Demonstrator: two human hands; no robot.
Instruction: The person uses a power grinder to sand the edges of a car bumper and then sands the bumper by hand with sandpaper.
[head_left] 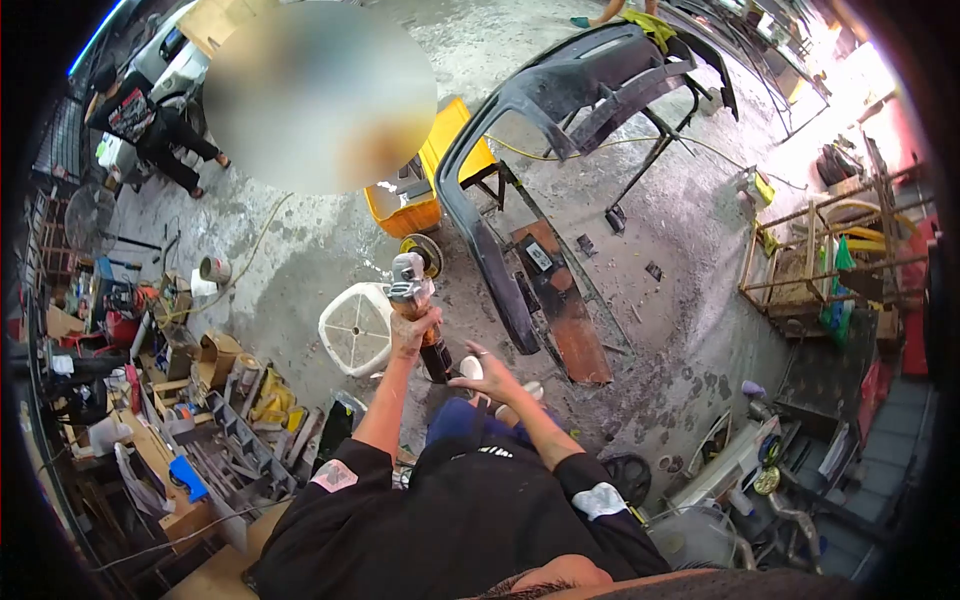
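Note:
My left hand is wrapped round the body of a power tool, an angle grinder or polisher with a round yellow-edged disc at its far end. Near the tool's dark rear end, my right hand has its fingers spread and holds nothing. A white round stool top lies left of the tool. Ahead and to the right, a dark car bumper rests on a stand.
Yellow bin ahead; rusty board on the floor right of the bumper. Scrap and a ladder lie left; a rusty metal frame stands right. A person is at far left, another's hand beyond the bumper.

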